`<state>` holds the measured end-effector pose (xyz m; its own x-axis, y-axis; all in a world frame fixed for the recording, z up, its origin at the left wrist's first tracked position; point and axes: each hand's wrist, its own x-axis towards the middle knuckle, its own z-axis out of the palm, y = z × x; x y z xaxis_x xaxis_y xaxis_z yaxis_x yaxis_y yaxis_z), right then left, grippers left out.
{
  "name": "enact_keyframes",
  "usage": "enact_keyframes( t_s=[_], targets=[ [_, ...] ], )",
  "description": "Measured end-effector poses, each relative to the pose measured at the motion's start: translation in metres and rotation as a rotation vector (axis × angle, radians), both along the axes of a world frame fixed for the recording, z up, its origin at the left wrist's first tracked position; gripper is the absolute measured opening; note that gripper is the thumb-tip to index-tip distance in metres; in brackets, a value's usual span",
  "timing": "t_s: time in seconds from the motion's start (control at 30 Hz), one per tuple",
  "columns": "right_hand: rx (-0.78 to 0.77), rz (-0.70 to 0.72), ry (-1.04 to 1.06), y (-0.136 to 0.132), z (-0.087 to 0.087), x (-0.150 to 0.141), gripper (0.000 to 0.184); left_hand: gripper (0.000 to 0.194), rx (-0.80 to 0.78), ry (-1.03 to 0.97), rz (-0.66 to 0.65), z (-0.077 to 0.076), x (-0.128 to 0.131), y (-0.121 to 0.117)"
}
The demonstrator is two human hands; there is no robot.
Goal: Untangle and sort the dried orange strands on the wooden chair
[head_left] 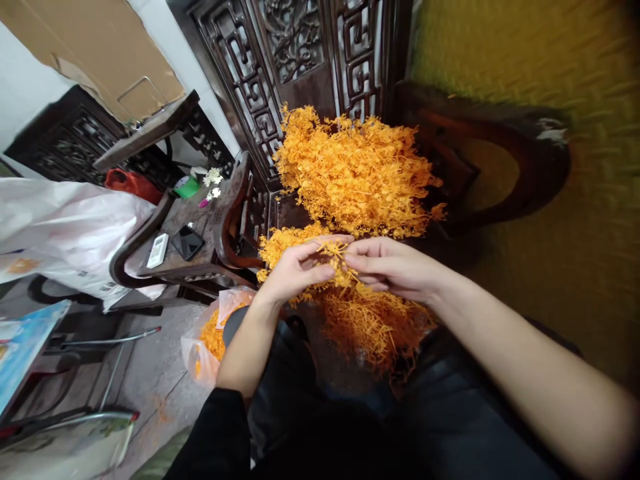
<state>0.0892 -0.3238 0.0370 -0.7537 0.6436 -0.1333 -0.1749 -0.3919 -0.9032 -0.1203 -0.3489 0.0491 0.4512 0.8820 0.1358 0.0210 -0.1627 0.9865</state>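
Both hands meet in the middle of the head view, over orange pieces. My left hand (305, 267) is curled, thumb opposite fingers, at one side of a small orange plastic flower piece (333, 252) with thin stems. From the other side my right hand (380, 263) pinches the same piece between thumb and fingers. Behind them rises a big heap of orange plastic flower pieces (355, 173) on a carved dark wooden chair (300, 73). A smaller pile (290, 240) lies by my left hand. Below the hands is a tangle of thin orange stems (373, 327), near my lap.
To the left, a dark wooden side table (200, 267) bears a black phone (189, 242), a white remote-like device (158, 251) and a green tape roll (187, 187). A plastic bag of orange pieces (215, 337) stands on the floor. The chair's curved armrest (540, 160) is at right.
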Motion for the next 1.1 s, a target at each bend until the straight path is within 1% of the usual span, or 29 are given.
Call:
enact_keyframes(
  t_s=[0.03,0.07,0.1,0.17,0.2,0.23,0.3,0.37,0.4,0.5,0.53,0.6,0.63,0.7,0.73,0.77,0.87,0.97,1.03,1.1],
  targets=[
    [0.012,-0.023,-0.013,0.000,-0.001,-0.001,0.045,0.045,0.022,0.011,0.040,-0.001,0.001,0.000],
    [0.036,-0.069,-0.036,-0.001,-0.002,-0.001,0.044,0.043,0.054,0.032,0.118,-0.003,0.003,-0.001],
    [0.077,-0.141,-0.067,-0.002,-0.003,-0.002,0.044,0.042,0.090,0.062,0.229,-0.005,0.004,-0.002],
    [0.206,-0.320,-0.153,-0.004,-0.003,-0.003,0.043,0.043,0.143,0.111,0.470,-0.007,0.008,-0.005],
    [0.290,-0.400,-0.207,-0.005,-0.003,-0.004,0.042,0.042,0.144,0.122,0.550,-0.007,0.009,-0.007],
    [0.379,-0.462,-0.266,-0.007,-0.003,-0.005,0.041,0.042,0.124,0.125,0.581,-0.006,0.010,-0.009],
    [0.538,-0.529,-0.379,-0.011,-0.003,-0.007,0.036,0.039,0.048,0.100,0.546,-0.004,0.012,-0.012],
    [0.686,-0.540,-0.454,-0.015,-0.002,-0.009,0.030,0.037,-0.013,0.083,0.486,-0.002,0.013,-0.013],
    [0.764,-0.540,-0.474,-0.017,-0.003,-0.011,0.029,0.035,-0.016,0.082,0.475,-0.002,0.013,-0.013],
    [0.969,-0.545,-0.498,-0.022,-0.004,-0.013,0.029,0.026,0.033,0.115,0.501,-0.003,0.013,-0.012],
    [1.010,-0.565,-0.510,-0.022,-0.005,-0.013,0.028,0.023,0.038,0.123,0.518,-0.004,0.013,-0.012],
    [1.064,-0.630,-0.568,-0.022,-0.006,-0.012,0.019,0.020,0.009,0.128,0.538,-0.005,0.012,-0.012],
    [1.091,-0.662,-0.609,-0.022,-0.007,-0.010,0.020,0.020,-0.015,0.125,0.538,-0.005,0.011,-0.012],
    [1.183,-0.679,-0.671,-0.020,-0.008,-0.008,0.036,0.019,-0.048,0.127,0.509,-0.003,0.009,-0.013],
    [1.247,-0.663,-0.678,-0.019,-0.009,-0.008,0.042,0.020,-0.056,0.133,0.484,-0.001,0.008,-0.014],
    [1.322,-0.648,-0.665,-0.018,-0.010,-0.007,0.042,0.021,-0.060,0.142,0.456,0.001,0.007,-0.015],
    [1.540,-0.656,-0.583,-0.015,-0.013,-0.008,0.033,0.028,-0.062,0.165,0.388,0.006,0.005,-0.017],
    [1.653,-0.701,-0.532,-0.014,-0.013,-0.011,0.031,0.033,-0.072,0.162,0.360,0.009,0.005,-0.018],
    [1.719,-0.690,-0.520,-0.014,-0.012,-0.012,0.033,0.034,-0.098,0.140,0.322,0.010,0.005,-0.019],
    [1.805,-0.657,-0.515,-0.014,-0.010,-0.013,0.028,0.035,-0.142,0.106,0.269,0.011,0.005,-0.019]
  ],
)
